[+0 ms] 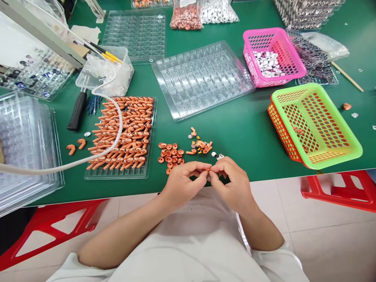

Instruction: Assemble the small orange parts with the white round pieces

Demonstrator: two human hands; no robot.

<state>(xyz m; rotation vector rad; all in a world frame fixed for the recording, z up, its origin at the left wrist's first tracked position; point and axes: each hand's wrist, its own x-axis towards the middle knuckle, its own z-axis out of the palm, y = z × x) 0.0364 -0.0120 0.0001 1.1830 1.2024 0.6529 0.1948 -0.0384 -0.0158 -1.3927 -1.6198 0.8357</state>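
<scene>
Small part (208, 177) mostly hidden between my left hand (182, 182) and right hand (234, 184); can't tell its shape. Clear tray stack (28, 137) cut off at left edge. Red stool (337, 198) on my right: upper part hidden by table (243, 133).

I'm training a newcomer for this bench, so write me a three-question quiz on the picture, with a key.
1. What colour is the basket holding white pieces?
A) green B) pink C) blue

2. True or false: the left hand and right hand are working far apart.

3. Fill the gap: the tray full of orange pieces lies to the ____ of the hands.

Key: 1. B. 2. False; they meet at a small part. 3. Left.
</scene>
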